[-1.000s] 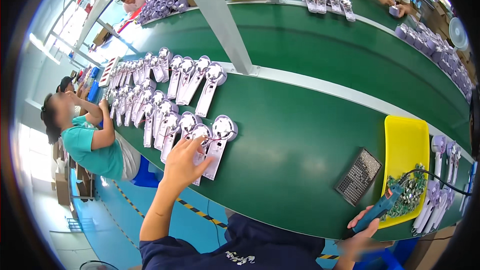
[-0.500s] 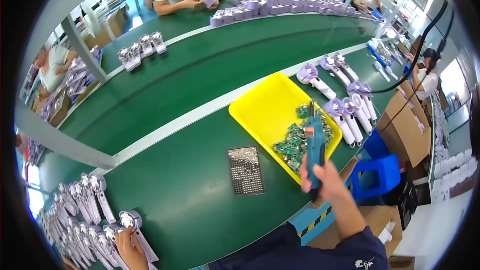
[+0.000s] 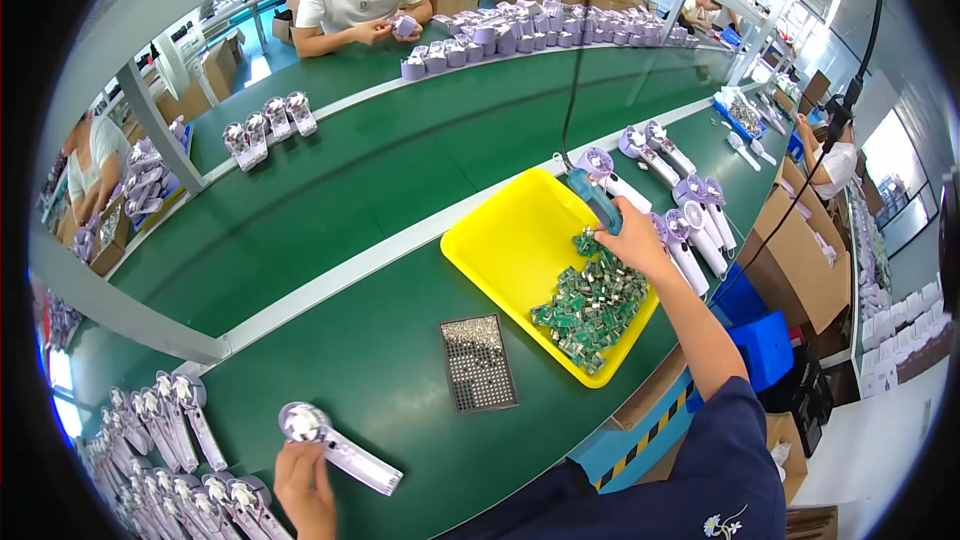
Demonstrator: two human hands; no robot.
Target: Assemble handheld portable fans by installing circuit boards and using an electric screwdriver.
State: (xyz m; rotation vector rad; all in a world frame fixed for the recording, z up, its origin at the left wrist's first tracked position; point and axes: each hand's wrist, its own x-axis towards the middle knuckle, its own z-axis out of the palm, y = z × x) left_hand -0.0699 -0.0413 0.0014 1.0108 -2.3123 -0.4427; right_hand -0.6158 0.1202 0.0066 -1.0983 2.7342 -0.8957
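My left hand has its fingers closed on the head end of a lavender and white handheld fan, which lies tilted over the bench's near left. My right hand grips a teal electric screwdriver above the far right part of a yellow tray. A black cord rises from the screwdriver's far end. Inside the tray is a heap of green circuit boards. Between my hands sits a small dark perforated tray partly covered with tiny silvery pieces, probably screws.
Rows of handheld fans fill the near left. More fans lie right of the yellow tray. Across the green belt, a person handles a lavender part beside a long pile of similar parts. A blue stool stands right.
My left hand has brought one fan rightward, away from the rows. The screwdriver has moved up and away in my right hand and now tilts the other way. The view has shifted slightly.
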